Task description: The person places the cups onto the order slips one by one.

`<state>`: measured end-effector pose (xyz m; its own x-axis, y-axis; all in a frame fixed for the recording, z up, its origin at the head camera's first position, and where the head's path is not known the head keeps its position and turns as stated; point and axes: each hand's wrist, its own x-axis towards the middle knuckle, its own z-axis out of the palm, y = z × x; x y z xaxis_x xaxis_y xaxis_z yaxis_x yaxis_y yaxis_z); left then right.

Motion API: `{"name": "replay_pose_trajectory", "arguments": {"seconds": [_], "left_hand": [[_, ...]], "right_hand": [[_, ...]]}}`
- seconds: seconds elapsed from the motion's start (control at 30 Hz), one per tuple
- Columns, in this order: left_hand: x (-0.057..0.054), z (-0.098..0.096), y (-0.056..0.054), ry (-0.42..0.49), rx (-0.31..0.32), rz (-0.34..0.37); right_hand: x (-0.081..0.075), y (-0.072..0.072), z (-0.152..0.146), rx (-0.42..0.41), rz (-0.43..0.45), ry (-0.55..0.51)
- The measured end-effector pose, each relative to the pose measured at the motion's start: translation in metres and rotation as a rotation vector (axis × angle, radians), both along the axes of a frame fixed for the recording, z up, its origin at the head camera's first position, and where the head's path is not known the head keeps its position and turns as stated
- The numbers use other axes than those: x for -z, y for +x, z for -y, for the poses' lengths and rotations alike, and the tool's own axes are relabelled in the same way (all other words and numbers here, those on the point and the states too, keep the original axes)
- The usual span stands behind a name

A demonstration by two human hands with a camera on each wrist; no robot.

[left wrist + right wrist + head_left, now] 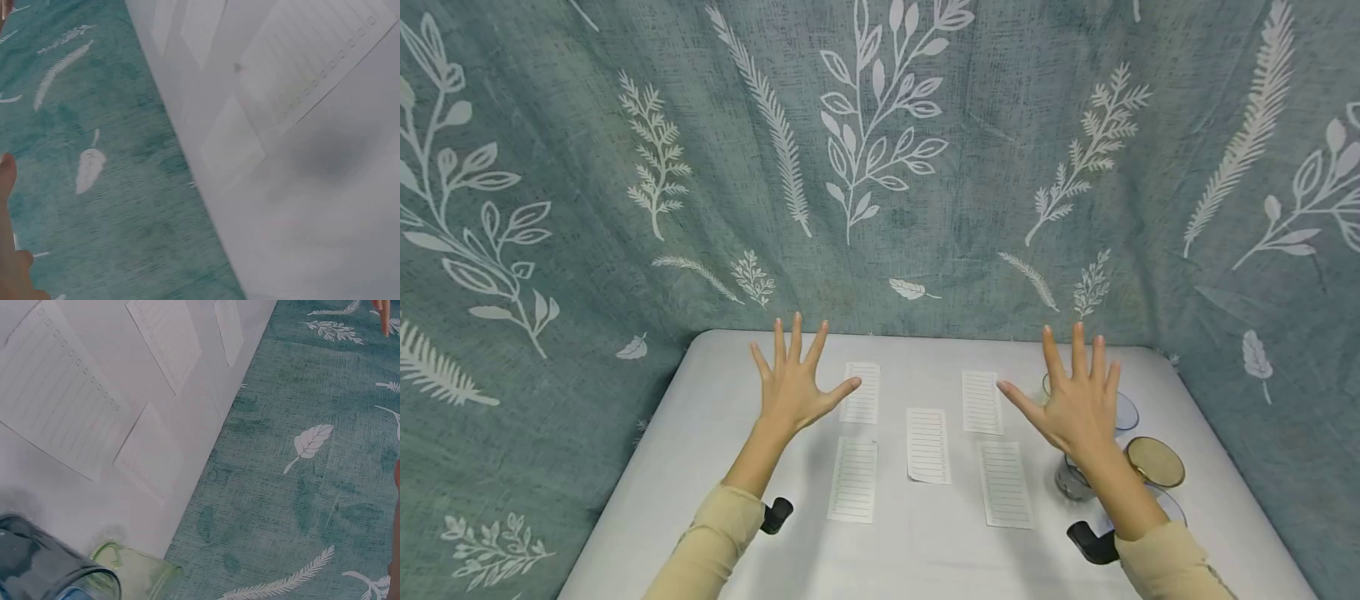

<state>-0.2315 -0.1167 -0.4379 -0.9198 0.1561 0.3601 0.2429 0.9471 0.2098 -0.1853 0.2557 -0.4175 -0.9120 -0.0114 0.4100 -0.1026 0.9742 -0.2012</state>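
Five ruled sheets [928,446] lie on the white table [917,546], long axes running near to far; any writing is too small to read. Left hand [792,390] and right hand [1078,408] hover above, fingers spread.

Between the left hand [792,393] and the right hand [1081,410], passage is available above the flat paper sheets [928,446]. Glasses [1070,483] on the right side of the table [925,546] obstruct low passage. The curtain [970,267] limits reach beyond the far edge.
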Motion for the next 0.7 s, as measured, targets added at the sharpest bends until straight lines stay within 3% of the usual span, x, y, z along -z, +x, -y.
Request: {"name": "replay_pose_trajectory", "arguments": {"seconds": [0.33, 0.53, 0.7], "left_hand": [[0.052, -0.003, -0.026, 0.059, 0.056, 0.225], [0.081, -0.008, -0.038, 0.164, 0.112, 0.285], [0.104, -0.009, -0.044, 0.218, 0.140, 0.359]], "right_hand": [[0.015, 0.019, -0.016, 0.005, 0.061, -0.065], [0.024, 0.036, -0.032, -0.040, 0.110, -0.118], [0.033, 0.049, -0.042, -0.019, 0.182, -0.149]]}}
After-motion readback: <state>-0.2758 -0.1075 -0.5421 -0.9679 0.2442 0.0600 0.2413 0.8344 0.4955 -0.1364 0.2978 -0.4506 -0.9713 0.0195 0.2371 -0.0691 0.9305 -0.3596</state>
